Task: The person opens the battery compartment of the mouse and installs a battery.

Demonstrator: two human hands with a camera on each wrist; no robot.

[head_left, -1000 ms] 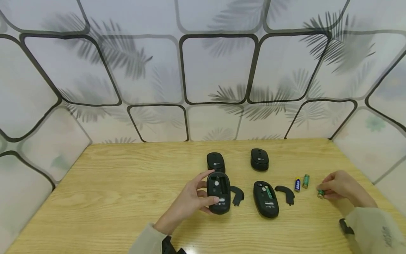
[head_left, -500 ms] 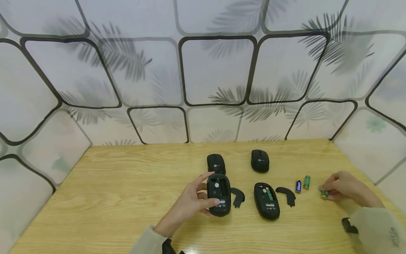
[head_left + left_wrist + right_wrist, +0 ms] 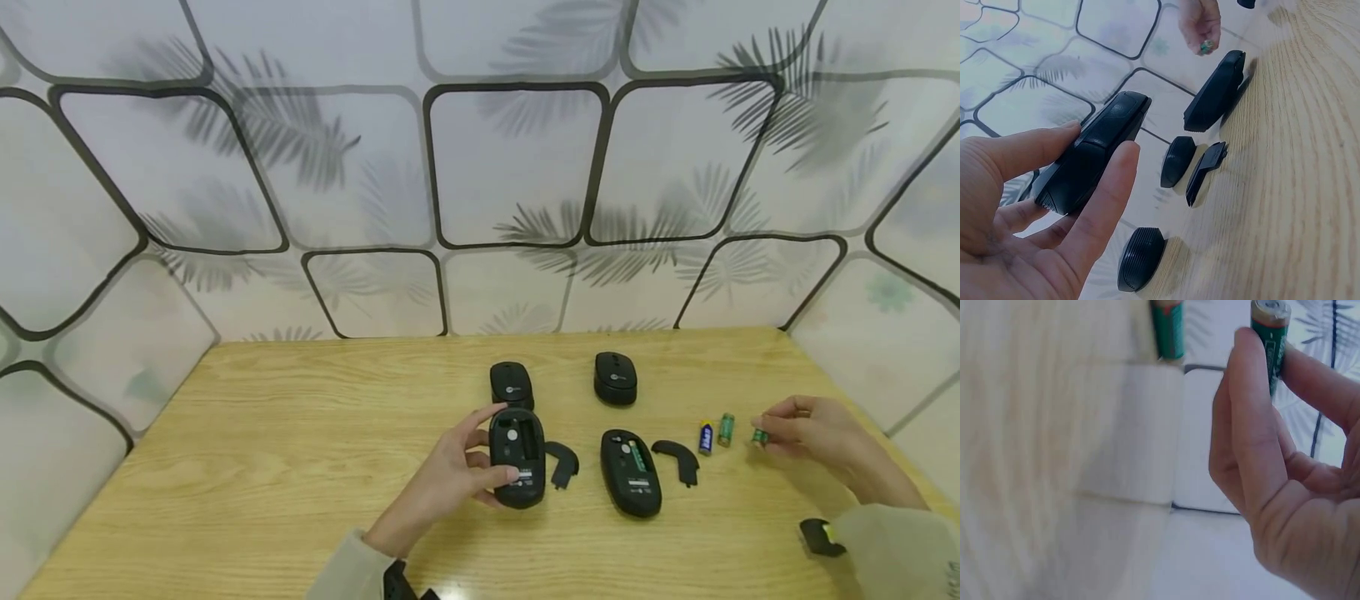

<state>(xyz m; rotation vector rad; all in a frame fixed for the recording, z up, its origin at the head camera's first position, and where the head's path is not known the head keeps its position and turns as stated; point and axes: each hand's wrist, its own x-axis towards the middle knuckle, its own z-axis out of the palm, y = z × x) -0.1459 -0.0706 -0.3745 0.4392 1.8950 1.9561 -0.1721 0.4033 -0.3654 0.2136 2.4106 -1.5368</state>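
My left hand (image 3: 446,471) grips a black computer mouse (image 3: 517,454), tilted so its underside with an uncovered battery slot faces the head camera. In the left wrist view, the thumb and fingers hold this mouse (image 3: 1094,140) by its sides. At the right, my right hand (image 3: 817,433) pinches a green battery (image 3: 1270,344) between thumb and fingertips. Left of that hand lie a blue battery (image 3: 706,439) and another green battery (image 3: 725,429). Another mouse (image 3: 633,496) rests upside down, with a green battery (image 3: 637,456) in its slot.
One curved black cover (image 3: 564,465) lies beside the held mouse, another cover (image 3: 678,461) right of the upside-down mouse. Two black rounded pieces with pale logos, a left one (image 3: 512,383) and a right one (image 3: 615,379), stand farther back. Patterned panels (image 3: 517,167) enclose the wooden table (image 3: 262,450).
My right hand has shifted slightly away from me with the green battery, which now points differently between its fingertips. My left hand and its mouse stay nearly still.
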